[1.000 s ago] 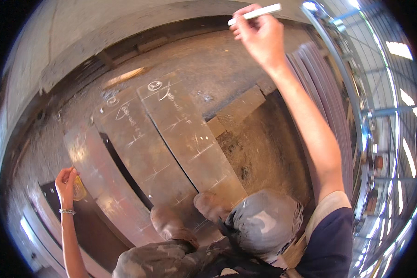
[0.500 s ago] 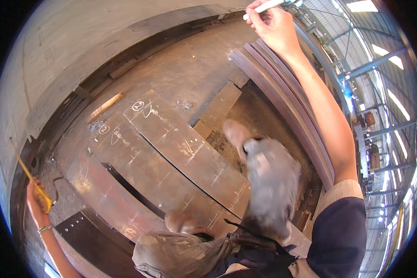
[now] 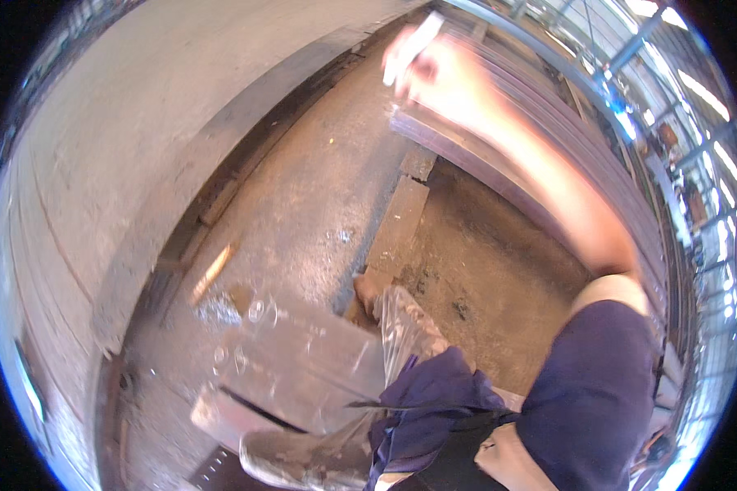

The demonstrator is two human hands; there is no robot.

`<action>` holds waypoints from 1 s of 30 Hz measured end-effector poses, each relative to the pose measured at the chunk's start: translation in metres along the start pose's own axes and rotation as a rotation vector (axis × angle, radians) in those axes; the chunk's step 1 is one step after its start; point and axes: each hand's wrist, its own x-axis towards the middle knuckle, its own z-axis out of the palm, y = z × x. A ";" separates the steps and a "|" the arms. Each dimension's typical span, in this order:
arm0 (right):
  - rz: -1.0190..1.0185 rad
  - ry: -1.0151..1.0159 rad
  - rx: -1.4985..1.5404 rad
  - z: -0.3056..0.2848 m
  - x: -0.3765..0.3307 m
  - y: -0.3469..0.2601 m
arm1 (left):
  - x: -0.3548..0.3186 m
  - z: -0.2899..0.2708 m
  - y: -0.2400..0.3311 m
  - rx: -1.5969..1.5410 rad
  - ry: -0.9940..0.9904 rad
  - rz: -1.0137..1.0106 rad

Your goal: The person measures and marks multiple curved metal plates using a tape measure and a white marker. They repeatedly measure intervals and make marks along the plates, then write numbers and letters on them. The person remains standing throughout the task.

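Note:
My right hand (image 3: 442,82), smeared by motion, is raised at the top of the head view with its fingers closed round a white marker (image 3: 418,45). The marker slants up to the right. Below that forearm lies a row of long brownish steel bars (image 3: 458,151). My left hand is out of view. Flat steel plates (image 3: 311,348) with white chalk-like marks lie beside my legs, partly hidden by them, and their marks are blurred.
A large grey steel surface (image 3: 147,139) curves along the left. A short piece of wood (image 3: 214,272) lies on the dusty floor. A low flat bar (image 3: 397,225) edges a recessed patch of ground. A dark plate with holes (image 3: 214,470) is at the bottom.
My view has turned and my body has stepped toward the steel bars. The right hand still holds the marker. My left hand, which held a yellow tape measure, has left the picture.

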 end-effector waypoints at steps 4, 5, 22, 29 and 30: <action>0.452 0.007 0.183 0.098 -0.128 0.203 | -0.060 0.168 -0.048 0.097 -0.129 -0.053; 0.533 -0.065 0.050 0.113 -0.190 0.235 | -0.067 0.211 -0.083 0.155 -0.159 -0.131; 2.137 0.488 -0.251 -0.057 -0.505 0.195 | -0.308 0.786 -0.315 0.829 -1.317 -0.422; 2.603 1.189 -0.331 0.074 -0.503 0.099 | -0.365 0.913 -0.389 1.083 -2.055 -0.096; 2.656 1.357 -0.313 0.100 -0.491 0.082 | -0.371 0.938 -0.398 1.061 -2.184 -0.010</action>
